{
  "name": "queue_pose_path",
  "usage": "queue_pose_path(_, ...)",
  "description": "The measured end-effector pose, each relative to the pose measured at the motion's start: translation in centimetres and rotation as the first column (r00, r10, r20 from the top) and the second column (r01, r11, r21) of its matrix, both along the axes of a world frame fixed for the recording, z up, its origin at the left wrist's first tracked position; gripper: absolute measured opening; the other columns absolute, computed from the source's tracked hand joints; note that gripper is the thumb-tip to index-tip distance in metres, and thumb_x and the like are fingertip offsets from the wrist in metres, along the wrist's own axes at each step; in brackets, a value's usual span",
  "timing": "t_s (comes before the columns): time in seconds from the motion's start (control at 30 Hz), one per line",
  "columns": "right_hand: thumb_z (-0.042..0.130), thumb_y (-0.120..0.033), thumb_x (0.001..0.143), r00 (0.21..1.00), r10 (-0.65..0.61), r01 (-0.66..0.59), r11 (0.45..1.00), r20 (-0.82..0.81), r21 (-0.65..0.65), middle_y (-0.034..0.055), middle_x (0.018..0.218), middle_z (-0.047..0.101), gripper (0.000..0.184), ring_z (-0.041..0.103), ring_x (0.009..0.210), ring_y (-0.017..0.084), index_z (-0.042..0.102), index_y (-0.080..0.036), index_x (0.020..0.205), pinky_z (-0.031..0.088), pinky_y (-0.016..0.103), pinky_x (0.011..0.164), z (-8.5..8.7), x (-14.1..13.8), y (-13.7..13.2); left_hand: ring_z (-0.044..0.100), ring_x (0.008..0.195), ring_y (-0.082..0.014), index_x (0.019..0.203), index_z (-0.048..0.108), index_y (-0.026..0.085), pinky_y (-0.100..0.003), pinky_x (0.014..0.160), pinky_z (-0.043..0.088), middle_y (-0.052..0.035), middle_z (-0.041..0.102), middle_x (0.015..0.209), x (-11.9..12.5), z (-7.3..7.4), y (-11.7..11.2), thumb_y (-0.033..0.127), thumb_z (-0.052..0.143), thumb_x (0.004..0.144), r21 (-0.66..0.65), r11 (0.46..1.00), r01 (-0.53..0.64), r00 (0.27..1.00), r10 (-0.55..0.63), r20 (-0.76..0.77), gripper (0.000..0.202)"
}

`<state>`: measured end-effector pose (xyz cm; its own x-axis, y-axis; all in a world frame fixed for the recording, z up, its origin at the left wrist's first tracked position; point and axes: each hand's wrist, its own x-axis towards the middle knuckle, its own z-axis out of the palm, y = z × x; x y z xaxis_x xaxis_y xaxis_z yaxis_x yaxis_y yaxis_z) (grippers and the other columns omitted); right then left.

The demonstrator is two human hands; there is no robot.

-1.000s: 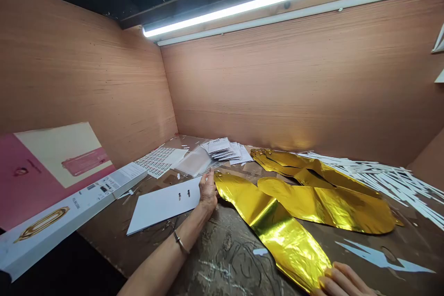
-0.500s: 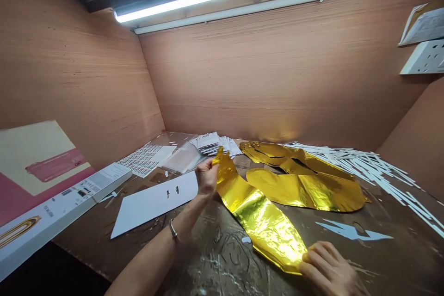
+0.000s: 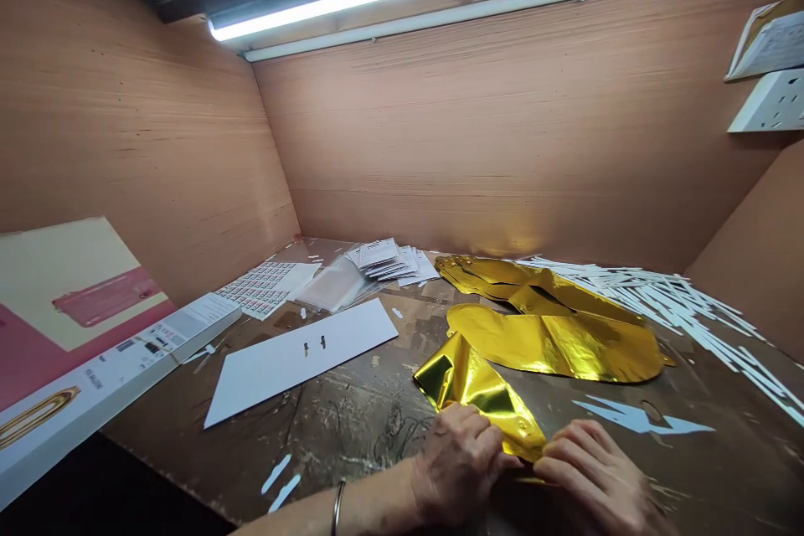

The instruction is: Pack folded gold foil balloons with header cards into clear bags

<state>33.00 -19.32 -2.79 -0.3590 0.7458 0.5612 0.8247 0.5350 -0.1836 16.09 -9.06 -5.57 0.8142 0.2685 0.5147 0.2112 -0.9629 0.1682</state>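
A flat, uninflated gold foil balloon (image 3: 487, 385) lies doubled over near the front of the table. My left hand (image 3: 458, 462), with a bangle at the wrist, is closed on its near part. Right beside it, my right hand (image 3: 594, 473) pinches the balloon's near right end. The fingers partly cover the edges they hold. Behind are another flat gold balloon (image 3: 559, 347) and a pile of gold foil balloons (image 3: 502, 276). To the left lies a white card (image 3: 282, 377) with two small cutouts.
Several white strips (image 3: 666, 301) spread along the right back. Small printed cards (image 3: 380, 255), clear plastic sleeves (image 3: 332, 280) and a label sheet (image 3: 267, 289) lie toward the back left. A long printed box (image 3: 126, 368) stands at left. Paper scraps (image 3: 646, 416) lie at right.
My left hand has brought the balloon's far end toward me and down beside my right hand, folding the foil. My right hand has stayed nearly in place.
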Motion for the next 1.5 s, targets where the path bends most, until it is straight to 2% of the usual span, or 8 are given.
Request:
queue_pose_path(0.17,0.040,-0.013,0.081,0.992,0.069,-0.084,0.987,-0.107,-0.139,0.0038,0.072,0.055,0.013,0.047,0.069,0.016,0.052,-0.018,0.078,0.036,0.034,0.064,2.6,-0.2,3.1,0.054,0.071,-0.0157,0.072,0.053,0.015,-0.026,0.069,0.042,-0.0041,0.059,0.071,-1.8,0.8,0.4,0.059,0.045,0.072,-0.133,0.982,0.136,0.987,-0.147,-0.072,0.045)
queue_pose_path(0.43,0.046,-0.017,0.081,0.954,0.105,-0.206,0.910,-0.281,-0.361,0.0006,0.068,0.056,0.015,0.050,0.066,0.012,0.055,-0.016,0.069,0.041,0.024,0.060,4.6,-3.0,9.7,0.043,0.109,-0.0175,0.101,0.049,0.015,-0.030,0.098,0.027,-0.0065,0.055,0.111,-3.5,0.9,0.7,0.047,0.045,0.079,-0.111,0.958,0.265,0.944,-0.281,-0.170,0.039)
queue_pose_path(0.57,0.043,-0.018,0.083,0.956,0.014,-0.132,0.913,-0.294,-0.387,0.0044,0.088,0.059,0.016,0.054,0.082,0.014,0.057,-0.018,0.090,0.044,0.026,0.073,4.7,0.2,8.2,0.038,0.116,-0.0205,0.112,0.045,0.016,-0.034,0.100,0.024,-0.0074,0.051,0.118,-4.0,2.0,0.4,0.049,0.043,0.079,-0.183,0.959,0.218,0.935,-0.259,-0.244,0.046)
queue_pose_path(0.83,0.041,-0.013,0.081,0.992,-0.044,0.092,0.888,0.115,-0.451,0.0062,0.114,0.049,0.042,0.047,0.104,0.018,0.047,-0.033,0.118,0.043,0.032,0.085,1.2,4.7,0.0,0.037,0.117,-0.0220,0.119,0.040,0.014,-0.035,0.101,0.023,-0.0105,0.046,0.123,-4.1,3.2,0.5,0.051,0.043,0.078,-0.308,0.934,0.181,0.913,-0.276,-0.301,0.055)
queue_pose_path(1.1,0.046,-0.023,0.082,0.987,0.072,-0.016,0.932,0.140,-0.362,0.0028,0.128,0.040,0.028,0.035,0.114,0.023,0.058,-0.037,0.103,0.037,0.044,0.088,-0.4,2.9,1.7,0.041,0.113,-0.0201,0.120,0.037,0.016,-0.035,0.100,0.026,-0.0089,0.049,0.119,-3.4,3.3,-0.2,0.051,0.039,0.080,-0.308,0.939,0.157,0.924,-0.249,-0.289,0.053)
queue_pose_path(1.23,0.046,-0.020,0.082,0.992,0.126,-0.124,0.898,-0.024,-0.423,0.0026,0.123,0.047,0.028,0.033,0.115,0.021,0.059,-0.033,0.102,0.034,0.043,0.092,-0.5,2.3,2.8,0.042,0.112,-0.0205,0.120,0.037,0.018,-0.035,0.098,0.029,-0.0069,0.051,0.116,-3.1,3.2,-0.3,0.051,0.047,0.076,-0.291,0.945,0.146,0.930,-0.231,-0.286,0.056)
queue_pose_path(1.37,0.043,-0.022,0.083,0.953,0.110,-0.235,0.856,-0.282,-0.460,0.0050,0.105,0.059,0.023,0.040,0.108,0.020,0.062,-0.025,0.096,0.035,0.040,0.092,0.0,1.6,3.5,0.047,0.106,-0.0190,0.115,0.042,0.017,-0.034,0.094,0.033,-0.0077,0.055,0.110,-2.8,2.2,-0.4,0.027,0.043,0.082,-0.269,0.956,0.121,0.952,-0.188,-0.241,0.035)
queue_pose_path(1.5,0.041,-0.033,0.083,0.854,-0.092,-0.257,0.782,-0.512,-0.569,0.0051,0.106,0.060,0.029,0.049,0.103,0.021,0.060,-0.025,0.103,0.038,0.037,0.090,0.8,2.3,3.7,0.056,0.086,-0.0166,0.103,0.052,0.016,-0.027,0.079,0.041,-0.0059,0.062,0.092,-2.6,1.4,-0.4,0.011,0.036,0.078,-0.418,0.908,-0.022,0.989,-0.040,-0.140,0.029)
